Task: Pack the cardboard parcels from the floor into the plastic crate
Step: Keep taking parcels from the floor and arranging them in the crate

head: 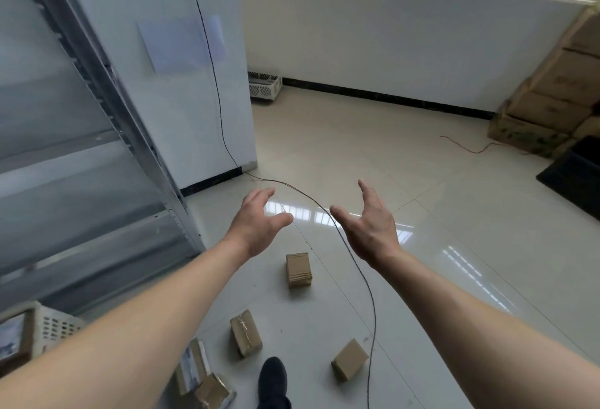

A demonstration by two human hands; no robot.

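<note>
Both hands are extended forward above the floor [422, 214], palms facing each other, holding nothing: left hand [259, 223] with fingers loosely spread, right hand [370, 223] with fingers wide. Three single cardboard parcels lie on the tiles: one [298, 269] just below the hands, one [245, 332] nearer, one [350, 359] at right. More parcels [203, 376] cluster bottom left; their count cannot be told. One white plastic crate [52, 327] stands at lower left. One dark cable [357, 272] crosses the floor.
</note>
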